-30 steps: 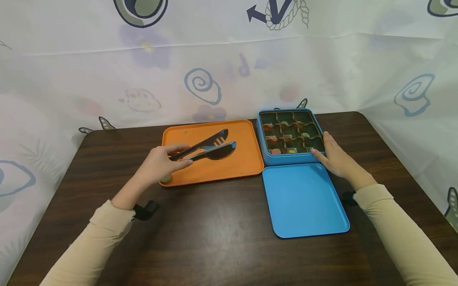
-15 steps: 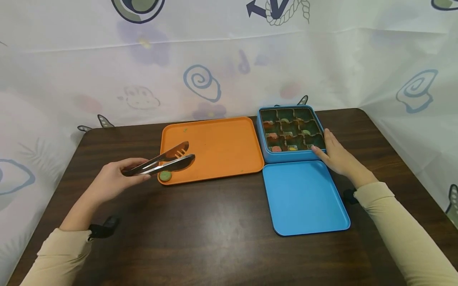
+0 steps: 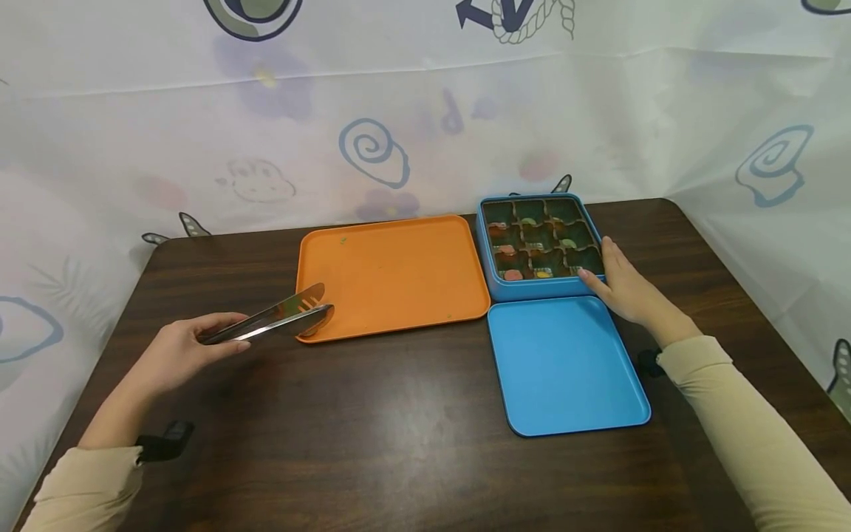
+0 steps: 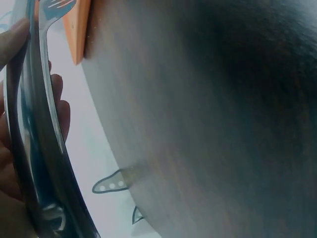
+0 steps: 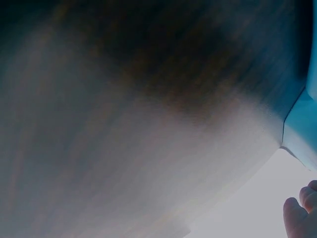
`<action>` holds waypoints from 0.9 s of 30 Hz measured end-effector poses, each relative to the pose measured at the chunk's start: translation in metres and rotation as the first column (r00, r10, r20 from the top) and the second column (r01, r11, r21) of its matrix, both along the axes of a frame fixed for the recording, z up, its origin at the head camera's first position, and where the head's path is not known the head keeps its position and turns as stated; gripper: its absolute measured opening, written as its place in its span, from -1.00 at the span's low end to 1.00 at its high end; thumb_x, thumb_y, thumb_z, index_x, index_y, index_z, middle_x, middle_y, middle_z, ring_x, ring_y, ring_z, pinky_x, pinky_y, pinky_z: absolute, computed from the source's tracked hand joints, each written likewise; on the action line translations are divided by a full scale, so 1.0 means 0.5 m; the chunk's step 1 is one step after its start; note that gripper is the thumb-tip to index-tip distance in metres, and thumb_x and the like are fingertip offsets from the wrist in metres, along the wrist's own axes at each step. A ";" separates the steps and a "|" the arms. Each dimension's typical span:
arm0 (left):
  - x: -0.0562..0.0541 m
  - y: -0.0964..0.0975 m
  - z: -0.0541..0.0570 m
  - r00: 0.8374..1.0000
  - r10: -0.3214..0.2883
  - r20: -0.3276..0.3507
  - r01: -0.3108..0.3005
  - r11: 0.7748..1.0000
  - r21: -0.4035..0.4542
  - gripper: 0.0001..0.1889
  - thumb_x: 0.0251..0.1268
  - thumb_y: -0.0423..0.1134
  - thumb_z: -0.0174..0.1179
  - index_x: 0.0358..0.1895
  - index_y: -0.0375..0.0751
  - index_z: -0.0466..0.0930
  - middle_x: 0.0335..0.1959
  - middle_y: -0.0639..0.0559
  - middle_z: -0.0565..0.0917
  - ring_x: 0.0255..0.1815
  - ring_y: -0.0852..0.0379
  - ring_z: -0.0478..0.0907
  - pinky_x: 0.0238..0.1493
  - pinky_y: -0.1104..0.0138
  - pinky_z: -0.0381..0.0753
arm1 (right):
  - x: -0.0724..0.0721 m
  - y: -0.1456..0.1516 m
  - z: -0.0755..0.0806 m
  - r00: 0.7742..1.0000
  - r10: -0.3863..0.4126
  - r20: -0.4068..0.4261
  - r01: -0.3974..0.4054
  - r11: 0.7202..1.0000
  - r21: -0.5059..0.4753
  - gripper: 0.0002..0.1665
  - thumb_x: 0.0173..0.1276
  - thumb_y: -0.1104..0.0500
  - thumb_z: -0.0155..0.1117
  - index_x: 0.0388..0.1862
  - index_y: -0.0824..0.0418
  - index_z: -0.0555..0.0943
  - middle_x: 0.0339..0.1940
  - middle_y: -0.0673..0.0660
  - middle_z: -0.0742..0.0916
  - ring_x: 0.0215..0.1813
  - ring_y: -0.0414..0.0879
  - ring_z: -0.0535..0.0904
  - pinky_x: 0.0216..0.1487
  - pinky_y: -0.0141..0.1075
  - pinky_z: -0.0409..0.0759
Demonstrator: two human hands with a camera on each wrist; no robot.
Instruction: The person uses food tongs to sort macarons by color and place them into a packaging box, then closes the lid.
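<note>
Metal food tongs (image 3: 275, 319) are gripped in my left hand (image 3: 174, 353), fingers along one arm and thumb along the other. Their tips, one of them slotted like a fork, hang over the near left corner of the orange tray (image 3: 399, 273). Whatever lies under the tips is hidden. In the left wrist view the tongs (image 4: 42, 114) run up the left side. At the right, my right hand (image 3: 628, 295) rests straight-fingered against the side of a blue box (image 3: 545, 289), thumb on its near rim. Small coloured pieces sit in several of the box's dark compartments.
A flat blue lid (image 3: 568, 369) lies on the dark wooden table (image 3: 399, 428) in front of the box. The tray stands just left of the box. A patterned white cloth (image 3: 425, 133) hangs behind the table.
My left hand has drawn the tongs left and toward me, from the tray's middle to its near left corner. A round green piece there is now covered. The right hand stays put.
</note>
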State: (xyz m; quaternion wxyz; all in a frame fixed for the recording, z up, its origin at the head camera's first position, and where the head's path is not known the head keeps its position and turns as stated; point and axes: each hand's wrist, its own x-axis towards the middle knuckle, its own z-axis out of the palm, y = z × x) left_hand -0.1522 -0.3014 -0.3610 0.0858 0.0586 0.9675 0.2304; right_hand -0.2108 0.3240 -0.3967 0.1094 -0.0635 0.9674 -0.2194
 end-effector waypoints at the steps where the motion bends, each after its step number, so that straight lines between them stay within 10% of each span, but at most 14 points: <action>1: 0.000 0.000 -0.001 1.000 0.000 -0.003 0.000 1.000 -0.001 -0.37 0.17 0.12 0.28 0.22 -0.19 0.51 0.00 -0.29 0.64 -0.19 0.01 0.49 -0.32 0.34 0.43 | 0.001 0.000 0.000 1.000 -0.005 -0.008 0.005 1.000 -0.008 0.12 0.46 -0.39 -0.34 0.48 0.37 -0.52 0.53 0.42 -0.29 0.55 0.37 -0.36 0.45 0.31 -0.21; 27: -0.013 0.013 -0.027 0.996 -0.037 -0.077 0.036 0.999 -0.011 -0.55 0.17 -0.04 0.34 0.09 -0.16 0.62 -0.06 -0.26 0.69 -0.21 -0.04 0.50 -0.29 0.31 0.42 | 0.004 -0.007 0.010 1.000 -0.012 0.012 0.011 1.000 0.016 0.10 0.48 -0.36 -0.33 0.48 0.37 -0.52 0.53 0.41 -0.30 0.55 0.36 -0.36 0.46 0.29 -0.20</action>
